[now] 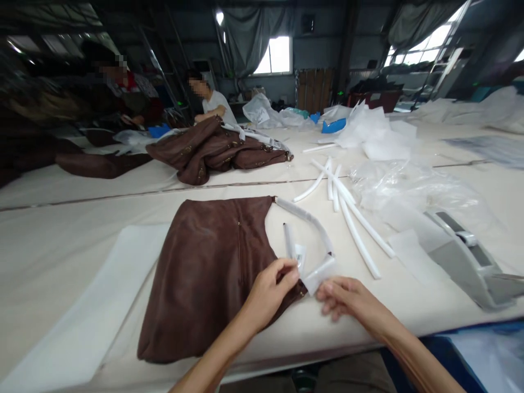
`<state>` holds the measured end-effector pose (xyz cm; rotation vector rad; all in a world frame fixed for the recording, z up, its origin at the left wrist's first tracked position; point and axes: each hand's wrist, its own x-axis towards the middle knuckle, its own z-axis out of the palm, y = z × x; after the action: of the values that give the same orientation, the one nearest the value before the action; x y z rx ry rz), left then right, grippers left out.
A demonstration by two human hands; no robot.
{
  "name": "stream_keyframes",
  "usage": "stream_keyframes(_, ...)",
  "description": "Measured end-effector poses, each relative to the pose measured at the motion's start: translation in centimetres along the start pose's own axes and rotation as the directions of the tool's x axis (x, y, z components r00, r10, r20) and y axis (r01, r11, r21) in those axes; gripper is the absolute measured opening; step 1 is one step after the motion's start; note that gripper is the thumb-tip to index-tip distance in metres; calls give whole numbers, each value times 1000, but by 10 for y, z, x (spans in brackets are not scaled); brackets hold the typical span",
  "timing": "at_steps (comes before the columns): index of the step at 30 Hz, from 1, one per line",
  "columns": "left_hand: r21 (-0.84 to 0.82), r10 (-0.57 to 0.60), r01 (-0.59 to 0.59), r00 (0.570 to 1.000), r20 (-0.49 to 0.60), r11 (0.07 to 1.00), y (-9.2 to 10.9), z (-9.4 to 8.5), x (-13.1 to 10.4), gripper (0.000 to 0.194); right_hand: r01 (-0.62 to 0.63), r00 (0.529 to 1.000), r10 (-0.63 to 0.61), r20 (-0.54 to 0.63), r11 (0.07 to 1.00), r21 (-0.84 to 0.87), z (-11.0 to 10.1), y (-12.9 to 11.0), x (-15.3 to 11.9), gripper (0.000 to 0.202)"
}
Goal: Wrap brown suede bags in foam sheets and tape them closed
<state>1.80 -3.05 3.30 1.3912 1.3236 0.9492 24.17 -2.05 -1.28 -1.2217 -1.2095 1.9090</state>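
Observation:
A dark brown leather bag (200, 262) lies flat on the cloth-covered table. Its shoulder strap (307, 215) curves out to the right, wrapped in white foam sheet. Near the strap's lower end, a loose piece of translucent white wrap (318, 274) lies around it. My left hand (272, 289) rests over the bag's right edge, thumb and forefinger pinched at the wrap beside a small barcode tag (300, 256). At the wrap's right side is my right hand (347, 300), fingers loosely bent and apart, slightly blurred. No object shows in it.
White foam tubes (360, 240) lie right of the strap. A grey tape dispenser (470, 256) stands at the right, near clear plastic bags (426, 185). A foam sheet (94, 305) lies left. More brown bags (221, 147) are across the table, where two people sit.

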Motion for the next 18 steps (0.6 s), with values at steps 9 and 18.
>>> stream_keyframes(9,444,6,-25,999,44,896,43,-86,66,45,70,822,-368,-435,823,-564,-100,-22,-42,38)
stream_keyframes(18,880,92,-71,995,32,469,29,-114,182,55,-477,549,-609,-572,334,-813,-148,-30,-42,37)
